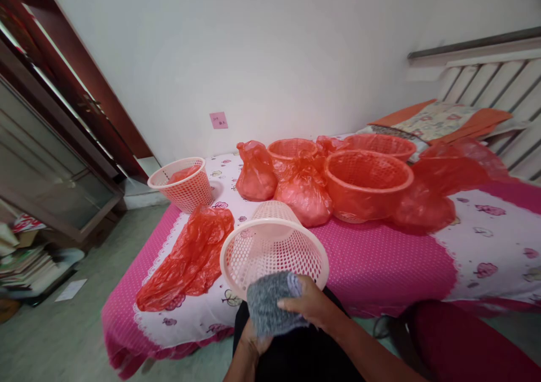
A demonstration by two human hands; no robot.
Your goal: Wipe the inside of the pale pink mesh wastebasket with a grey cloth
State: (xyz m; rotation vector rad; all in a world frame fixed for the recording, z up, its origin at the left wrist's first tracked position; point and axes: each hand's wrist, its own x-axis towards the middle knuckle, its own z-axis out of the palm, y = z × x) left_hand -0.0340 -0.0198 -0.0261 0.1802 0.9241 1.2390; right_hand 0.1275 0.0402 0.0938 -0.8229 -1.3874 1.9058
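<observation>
Pink wall note (218, 120), marks unreadable (too small)

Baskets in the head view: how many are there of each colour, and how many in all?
Pale pink baskets: 2
Orange-red baskets: 3
Total: 5

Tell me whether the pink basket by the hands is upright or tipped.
Tipped: the pink basket lies on its side, mouth facing the camera, grey cloth at its rim.
</observation>
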